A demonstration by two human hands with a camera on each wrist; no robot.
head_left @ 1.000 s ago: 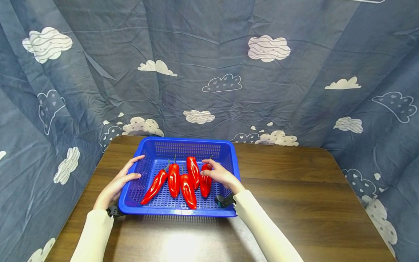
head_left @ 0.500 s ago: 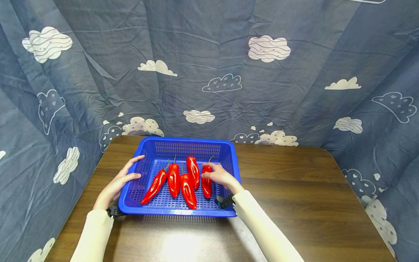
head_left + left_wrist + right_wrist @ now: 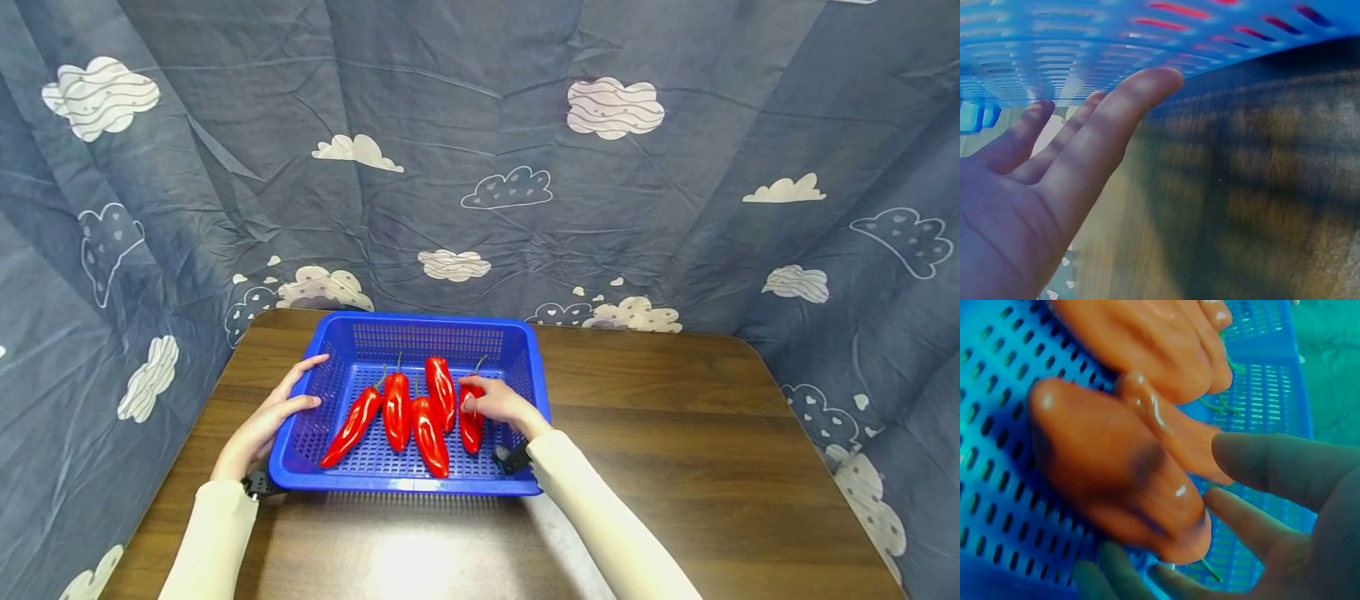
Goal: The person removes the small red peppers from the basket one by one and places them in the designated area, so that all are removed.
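Right hand (image 3: 502, 402) is spread over the rightmost pepper (image 3: 471, 432), inside the basket (image 3: 405, 484); left hand (image 3: 258, 425) is spread at its left side. If gripped off-centre, the glossy pepper could be rolled into its neighbour (image 3: 441, 393).

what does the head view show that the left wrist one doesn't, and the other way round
Only the head view: all five red peppers, the inside of the blue basket, and the right hand at the rightmost pepper.
Only the left wrist view: the left hand's palm, and red showing through the basket's slots from outside.
Both: the left hand, the basket, the wooden table and some patterned curtain.
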